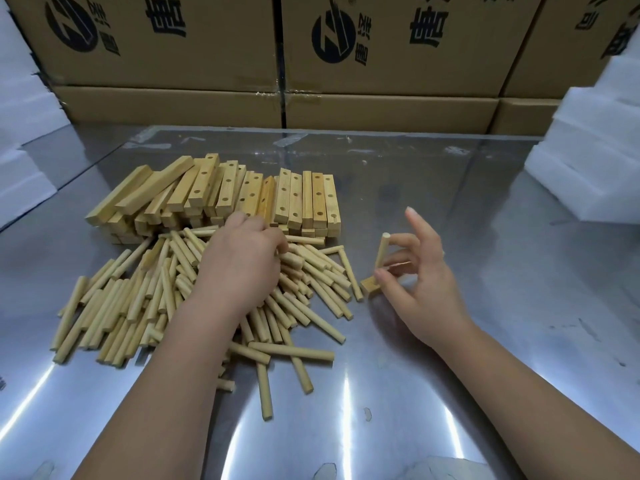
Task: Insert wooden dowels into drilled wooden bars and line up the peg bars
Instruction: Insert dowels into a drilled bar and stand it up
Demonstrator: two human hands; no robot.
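Surface: bare shiny metal, glare streaks toward 6 o'clock.

Stack of bars: at 11 o'clock from view centre. Lies in a rough row in more than one layer, long sides touching, drilled holes facing up on most. Leftmost ones lie askew across their neighbours.

Pile of dowels: at 8 o'clock, loose and crisscrossed, touching the near edge of the stack of bars. A few strays reach toward 6 o'clock.

Left hand: palm down on the far part of the pile, just beside the stack. Fingers curl down among the dowels; fingertips blurred, so cannot tell whether any dowel is gripped.

Right hand: at 4 o'clock, apart from the pile. Thumb and a bent finger pinch the upright dowel; forefinger sticks up toward 12 o'clock, free of it.

Upright dowel: nearly vertical, top leaning slightly toward 1 o'clock, lower end meeting the short bar.

Short bar: on the surface just right of the pile's edge, mostly hidden behind the thumb; depth of seating not visible.

Cardboard boxes: stacked along 12 o'clock behind the surface, black print on the sides.

White foam blocks: piled at 2 o'clock, more at 10 o'clock.
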